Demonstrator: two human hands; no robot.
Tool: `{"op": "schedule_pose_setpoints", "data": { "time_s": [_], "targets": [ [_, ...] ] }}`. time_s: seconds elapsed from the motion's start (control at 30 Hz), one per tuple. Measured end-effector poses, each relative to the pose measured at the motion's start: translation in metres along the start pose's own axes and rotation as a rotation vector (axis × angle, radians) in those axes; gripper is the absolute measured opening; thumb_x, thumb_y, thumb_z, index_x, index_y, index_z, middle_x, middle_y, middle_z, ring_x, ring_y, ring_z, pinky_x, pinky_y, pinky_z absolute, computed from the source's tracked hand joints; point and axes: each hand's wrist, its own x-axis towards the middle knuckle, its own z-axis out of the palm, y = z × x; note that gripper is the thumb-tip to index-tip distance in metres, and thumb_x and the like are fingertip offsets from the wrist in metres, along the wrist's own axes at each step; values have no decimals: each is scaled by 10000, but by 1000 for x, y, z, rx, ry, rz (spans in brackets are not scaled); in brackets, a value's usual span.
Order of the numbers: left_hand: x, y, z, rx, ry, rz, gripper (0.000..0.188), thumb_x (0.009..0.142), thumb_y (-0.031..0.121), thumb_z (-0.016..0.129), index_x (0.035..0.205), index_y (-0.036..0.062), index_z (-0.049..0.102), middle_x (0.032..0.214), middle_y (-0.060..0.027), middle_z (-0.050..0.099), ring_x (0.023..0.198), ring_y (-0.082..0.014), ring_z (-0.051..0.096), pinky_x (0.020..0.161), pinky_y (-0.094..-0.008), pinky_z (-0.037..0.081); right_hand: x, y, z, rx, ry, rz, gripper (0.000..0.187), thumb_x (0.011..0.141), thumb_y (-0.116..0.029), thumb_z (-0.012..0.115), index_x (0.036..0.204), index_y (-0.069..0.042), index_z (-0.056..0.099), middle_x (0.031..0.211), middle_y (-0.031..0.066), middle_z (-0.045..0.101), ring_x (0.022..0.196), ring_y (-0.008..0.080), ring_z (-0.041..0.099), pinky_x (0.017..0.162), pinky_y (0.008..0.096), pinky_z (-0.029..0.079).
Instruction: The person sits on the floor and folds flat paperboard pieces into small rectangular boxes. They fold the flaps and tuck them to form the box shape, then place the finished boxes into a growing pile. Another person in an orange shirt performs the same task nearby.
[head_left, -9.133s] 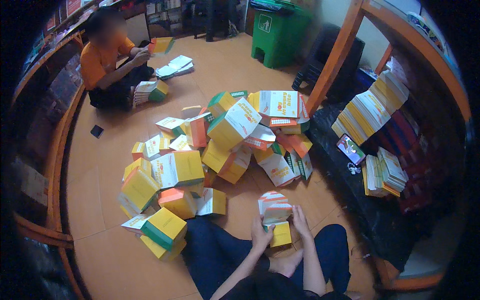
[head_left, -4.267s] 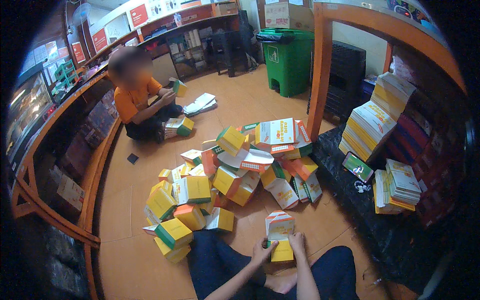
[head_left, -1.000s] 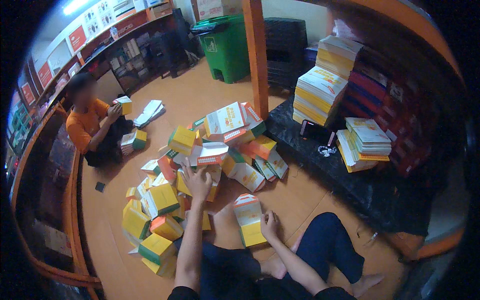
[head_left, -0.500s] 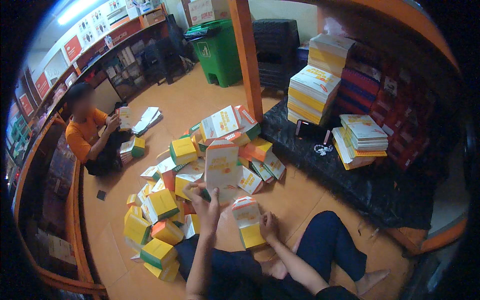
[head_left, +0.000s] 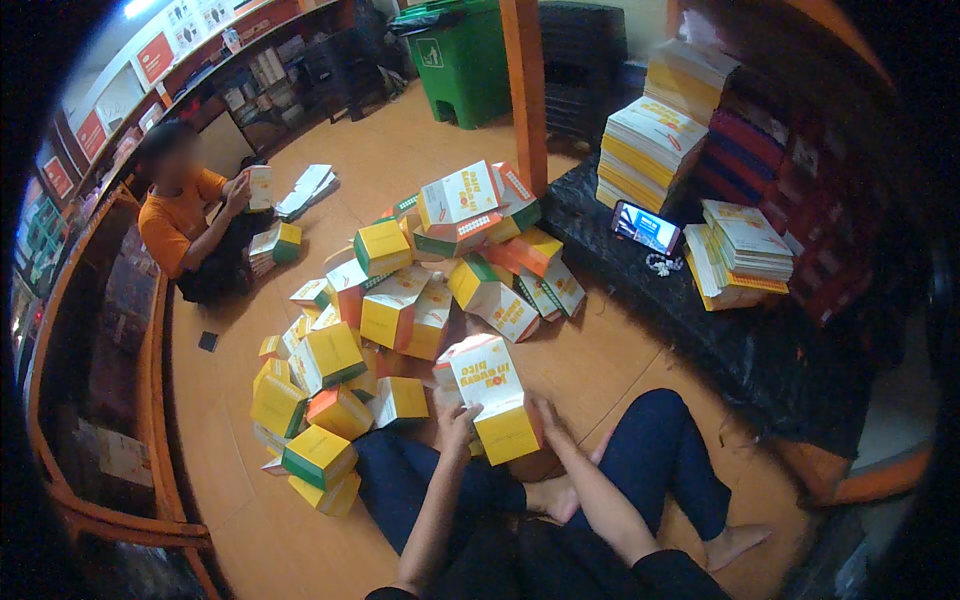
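Note:
Just in front of my crossed legs is a folded paper food carton point(head_left: 507, 432), yellow on its lower face and white with orange lettering above. My left hand point(head_left: 456, 430) grips its left edge. On the opposite side my right hand point(head_left: 548, 425) holds the carton's right edge, its fingers partly hidden behind it. Part of a second white panel shows behind the carton's upper left edge; I cannot tell whether it is a separate carton. Beyond and to the left lies a heap of similar cartons point(head_left: 335, 352), yellow, white, green and orange.
Stacks of flat cartons point(head_left: 648, 150) stand on a black-covered low platform point(head_left: 600, 255) at right, with a lit phone point(head_left: 647, 228) and a smaller stack point(head_left: 745, 245). A co-worker in orange point(head_left: 185, 225) sits at far left holding a carton. An orange post point(head_left: 525, 100) and green bin point(head_left: 462, 70) stand behind.
My left hand has come down from holding up a flat carton to the carton near my lap, where both hands now grip. The phone's screen now shows a bright picture. My view has shifted slightly.

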Motion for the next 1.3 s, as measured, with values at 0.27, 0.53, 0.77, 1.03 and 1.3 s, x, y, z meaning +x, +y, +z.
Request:
{"op": "schedule_pose_setpoints", "data": {
  "time_s": [0.27, 0.53, 0.77, 1.03, 1.3],
  "targets": [
    [24, -29, -21, 152, 65, 338, 256, 886, 117, 700, 1084, -46, 680, 917, -86, 691, 825, -147, 631, 743, -286, 489, 4, -63, -8, 458, -30, 237, 525, 1002, -373, 576, 1399, -40, 490, 1198, 91, 641, 1166, 192, 579, 1003, 330, 441],
    [7, -17, -46, 626, 405, 593, 293, 863, 258, 723, 960, -14, 677, 837, -112, 514, 778, -245, 542, 720, -366, 476, -25, -137, 23, 209, -180, -54, 618, 875, -207, 790, 1382, -39, 480, 1119, 82, 637, 835, 118, 636, 715, 254, 515],
    [26, -16, -57, 646, 322, 478, 271, 859, 250, 685, 962, -1, 690, 911, -130, 528, 843, -257, 550, 780, -371, 467, -14, -135, 41, 93, -51, -108, 508, 876, -234, 790, 1272, -30, 543, 907, 26, 635, 683, 73, 590, 571, 218, 471],
    [48, -40, -56, 300, 62, 294, 327, 911, 237, 640, 1114, -17, 681, 1035, -142, 610, 974, -245, 607, 882, -360, 462, -22, -139, 36, 39, 108, -188, 466, 841, -284, 798, 1194, -57, 595, 903, 44, 665, 678, 126, 588, 631, 297, 508],
    [41, -47, -33, 530, 142, 454, 478, 985, 280, 574, 1361, -9, 518, 1148, -188, 605, 1066, -272, 583, 926, -366, 447, -9, -127, 28, 75, 165, -162, 418, 908, -238, 736, 1248, -52, 578, 987, 50, 659, 754, 112, 599, 693, 273, 514]
  ]
}}
